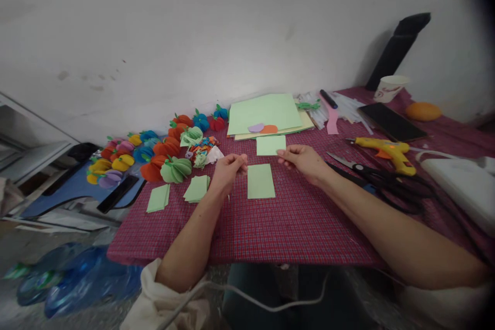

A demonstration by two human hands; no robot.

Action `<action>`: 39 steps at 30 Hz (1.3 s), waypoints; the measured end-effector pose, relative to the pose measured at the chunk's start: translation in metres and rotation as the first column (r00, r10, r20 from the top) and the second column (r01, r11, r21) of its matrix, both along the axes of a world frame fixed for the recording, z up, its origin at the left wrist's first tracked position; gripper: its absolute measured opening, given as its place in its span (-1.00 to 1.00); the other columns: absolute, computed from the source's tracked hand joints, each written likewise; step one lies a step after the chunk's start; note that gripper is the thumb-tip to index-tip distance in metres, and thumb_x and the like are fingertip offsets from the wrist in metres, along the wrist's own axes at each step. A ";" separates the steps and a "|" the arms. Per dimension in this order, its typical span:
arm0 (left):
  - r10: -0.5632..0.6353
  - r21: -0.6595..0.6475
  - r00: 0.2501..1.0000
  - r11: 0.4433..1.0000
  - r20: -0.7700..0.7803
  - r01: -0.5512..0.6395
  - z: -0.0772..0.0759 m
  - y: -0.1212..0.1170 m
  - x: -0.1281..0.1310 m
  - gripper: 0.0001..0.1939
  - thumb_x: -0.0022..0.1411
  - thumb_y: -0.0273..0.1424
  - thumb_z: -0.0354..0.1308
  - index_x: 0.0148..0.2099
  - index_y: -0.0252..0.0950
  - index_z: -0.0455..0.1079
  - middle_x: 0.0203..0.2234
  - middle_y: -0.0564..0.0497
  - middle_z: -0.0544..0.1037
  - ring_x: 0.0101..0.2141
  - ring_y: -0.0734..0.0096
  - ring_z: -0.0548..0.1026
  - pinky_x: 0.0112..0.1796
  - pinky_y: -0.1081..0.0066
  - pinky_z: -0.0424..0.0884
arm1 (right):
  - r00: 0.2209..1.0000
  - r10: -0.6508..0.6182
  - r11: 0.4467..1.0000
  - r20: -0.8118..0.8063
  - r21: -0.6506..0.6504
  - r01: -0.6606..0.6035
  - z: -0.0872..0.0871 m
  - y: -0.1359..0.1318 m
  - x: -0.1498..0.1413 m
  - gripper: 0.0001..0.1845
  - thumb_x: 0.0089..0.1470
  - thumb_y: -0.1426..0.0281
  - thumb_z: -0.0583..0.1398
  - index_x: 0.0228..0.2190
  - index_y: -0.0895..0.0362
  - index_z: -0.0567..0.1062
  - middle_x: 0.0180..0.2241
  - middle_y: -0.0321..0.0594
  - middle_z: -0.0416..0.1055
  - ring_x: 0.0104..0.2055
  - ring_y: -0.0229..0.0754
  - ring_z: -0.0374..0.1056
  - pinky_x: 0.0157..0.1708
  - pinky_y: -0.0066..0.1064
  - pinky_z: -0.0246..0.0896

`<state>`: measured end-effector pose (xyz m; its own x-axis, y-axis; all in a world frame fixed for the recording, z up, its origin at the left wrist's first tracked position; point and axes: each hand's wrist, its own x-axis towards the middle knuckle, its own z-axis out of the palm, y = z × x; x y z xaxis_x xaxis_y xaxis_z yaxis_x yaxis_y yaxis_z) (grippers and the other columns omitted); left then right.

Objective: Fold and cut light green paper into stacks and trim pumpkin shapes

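Pinched at its lower right corner, a small light green paper rectangle [269, 144] is held between the thumb and fingers of my right hand [297, 159]. A second green paper rectangle [261, 181] lies flat on the tablecloth between my hands. Beside its upper left edge, my left hand [232, 167] has its fingertips closed together; whatever is in them is too small to make out. Left of that wrist lie a stack of green paper pieces [196, 188] and another small stack [158, 198].
Colourful paper pumpkins [166, 154] crowd the left side. Large green sheets [263, 113] lie against the wall. On the right are a yellow glue gun [386, 150], scissors [386, 178], a phone [390, 121], a paper cup [390, 88] and a white box [460, 185] with cables.
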<state>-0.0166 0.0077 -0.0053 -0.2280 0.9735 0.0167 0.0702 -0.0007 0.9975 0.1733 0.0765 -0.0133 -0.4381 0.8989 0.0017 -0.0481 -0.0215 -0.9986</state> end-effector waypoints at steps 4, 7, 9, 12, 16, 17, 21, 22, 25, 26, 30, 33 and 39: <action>-0.092 0.005 0.996 0.996 0.007 0.092 -0.004 0.000 0.014 -0.73 -0.06 -0.23 0.15 -0.35 -0.33 0.34 -0.51 0.03 0.46 -0.55 0.59 0.37 -0.57 0.58 0.17 | 0.992 -0.035 0.999 -0.119 -0.007 0.034 -0.001 -0.011 -0.009 -0.74 -0.15 0.22 0.18 -0.59 0.19 0.39 -0.56 -0.27 0.36 -0.60 -0.41 0.13 -0.60 -0.53 0.02; -0.062 0.043 0.996 0.997 0.070 0.059 -0.009 0.000 0.026 -0.72 -0.08 -0.24 0.18 -0.34 -0.33 0.35 -0.51 0.04 0.45 -0.53 0.58 0.37 -0.56 0.56 0.17 | 0.990 0.034 0.999 -0.136 0.008 -0.034 -0.004 -0.021 -0.016 -0.74 -0.14 0.22 0.17 -0.57 0.19 0.42 -0.55 -0.27 0.36 -0.58 -0.39 0.14 -0.60 -0.53 0.03; -0.011 0.075 0.991 0.997 0.136 0.001 -0.011 0.000 0.028 -0.75 -0.09 -0.26 0.18 -0.38 -0.34 0.35 -0.55 0.06 0.42 -0.55 0.59 0.35 -0.55 0.56 0.16 | 0.989 0.078 0.997 -0.129 0.006 -0.077 -0.006 -0.025 -0.019 -0.74 -0.14 0.22 0.17 -0.56 0.19 0.42 -0.55 -0.27 0.36 -0.58 -0.39 0.14 -0.60 -0.53 0.03; 0.009 0.096 0.983 0.995 0.182 -0.026 -0.011 0.001 0.026 -0.78 -0.08 -0.29 0.18 -0.43 -0.35 0.33 -0.61 0.08 0.39 -0.57 0.61 0.32 -0.55 0.56 0.15 | 0.988 0.112 0.993 -0.107 -0.021 -0.115 -0.007 -0.028 -0.020 -0.71 -0.17 0.20 0.18 -0.57 0.20 0.41 -0.57 -0.28 0.36 -0.61 -0.41 0.13 -0.61 -0.53 0.02; 0.045 0.154 0.981 0.985 0.191 -0.075 -0.008 0.001 0.022 -0.80 -0.05 -0.31 0.16 -0.47 -0.35 0.30 -0.60 0.09 0.41 -0.58 0.63 0.31 -0.51 0.56 0.17 | 0.987 0.149 0.988 -0.053 -0.027 -0.151 -0.007 -0.028 -0.020 -0.71 -0.17 0.20 0.18 -0.59 0.20 0.39 -0.59 -0.30 0.35 -0.63 -0.42 0.10 -0.61 -0.53 0.01; 0.067 0.164 0.976 0.981 0.206 -0.102 -0.005 0.002 0.021 -0.81 -0.04 -0.31 0.16 -0.45 -0.34 0.30 -0.58 0.09 0.42 -0.57 0.64 0.31 -0.51 0.56 0.17 | 0.987 0.156 0.987 -0.040 -0.025 -0.157 -0.006 -0.028 -0.020 -0.71 -0.17 0.20 0.18 -0.59 0.20 0.39 -0.59 -0.30 0.34 -0.63 -0.42 0.10 -0.61 -0.53 0.01; 0.148 0.138 0.970 0.975 0.190 -0.176 0.012 -0.004 0.006 -0.80 -0.06 -0.33 0.16 -0.36 -0.31 0.29 -0.59 0.14 0.38 -0.61 0.66 0.29 -0.57 0.60 0.14 | 0.989 0.146 0.989 -0.010 -0.027 -0.146 -0.005 -0.027 -0.019 -0.71 -0.15 0.19 0.15 -0.58 0.20 0.38 -0.58 -0.31 0.33 -0.64 -0.43 0.09 -0.61 -0.53 0.01; 0.138 0.109 0.979 0.982 0.150 -0.155 0.018 -0.008 -0.001 -0.80 -0.09 -0.34 0.18 -0.39 -0.32 0.28 -0.61 0.15 0.35 -0.61 0.67 0.28 -0.58 0.60 0.14 | 0.989 0.145 0.989 -0.008 -0.025 -0.145 -0.005 -0.027 -0.019 -0.71 -0.15 0.19 0.15 -0.58 0.20 0.37 -0.58 -0.31 0.33 -0.64 -0.43 0.09 -0.61 -0.53 0.01; 0.166 0.046 0.986 0.985 0.022 -0.167 0.031 -0.026 -0.034 -0.76 -0.11 -0.31 0.20 -0.38 -0.33 0.30 -0.57 0.12 0.37 -0.60 0.66 0.29 -0.58 0.61 0.17 | 0.988 0.155 0.988 0.006 -0.012 -0.155 0.000 -0.028 -0.018 -0.71 -0.15 0.20 0.15 -0.59 0.19 0.36 -0.59 -0.31 0.32 -0.63 -0.42 0.10 -0.60 -0.53 0.02; 0.200 0.003 0.979 0.980 -0.033 -0.200 0.033 -0.034 -0.047 -0.72 -0.12 -0.29 0.20 -0.35 -0.34 0.31 -0.56 0.11 0.37 -0.60 0.65 0.29 -0.60 0.61 0.17 | 0.987 0.160 0.987 0.020 -0.008 -0.160 0.002 -0.028 -0.017 -0.72 -0.15 0.20 0.15 -0.59 0.19 0.36 -0.59 -0.31 0.32 -0.63 -0.42 0.10 -0.60 -0.54 0.02; 0.352 -0.103 0.927 0.925 -0.134 -0.366 0.032 -0.065 -0.098 -0.64 -0.18 -0.26 0.22 -0.31 -0.34 0.30 -0.54 0.09 0.39 -0.61 0.60 0.33 -0.60 0.58 0.22 | 0.981 0.178 0.984 0.078 0.012 -0.179 0.004 -0.029 -0.016 -0.74 -0.13 0.22 0.13 -0.57 0.19 0.38 -0.58 -0.27 0.33 -0.63 -0.41 0.11 -0.63 -0.54 0.02; 0.380 -0.174 0.908 0.896 -0.178 -0.409 0.021 -0.083 -0.122 -0.63 -0.22 -0.28 0.24 -0.33 -0.35 0.31 -0.57 0.10 0.40 -0.62 0.58 0.34 -0.60 0.55 0.24 | 0.978 0.178 0.981 0.108 0.059 -0.185 -0.001 -0.026 -0.016 -0.74 -0.11 0.23 0.11 -0.56 0.19 0.39 -0.57 -0.26 0.34 -0.62 -0.40 0.11 -0.62 -0.54 0.03; 0.338 -0.213 0.881 0.883 -0.333 -0.419 0.001 -0.089 -0.133 -0.62 -0.19 -0.24 0.21 -0.31 -0.36 0.33 -0.60 0.10 0.41 -0.66 0.60 0.29 -0.65 0.59 0.15 | 0.969 0.152 0.967 0.194 0.173 -0.187 -0.015 -0.019 -0.015 -0.73 -0.08 0.23 0.09 -0.56 0.18 0.41 -0.63 -0.30 0.30 -0.64 -0.39 0.10 -0.62 -0.52 0.00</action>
<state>-0.1494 -0.0813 -0.0047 -0.6048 0.7879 -0.1159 0.2835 0.3490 0.8932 0.1584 0.0578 -0.0282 -0.5928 0.8021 0.0727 0.1181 0.1759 -0.9773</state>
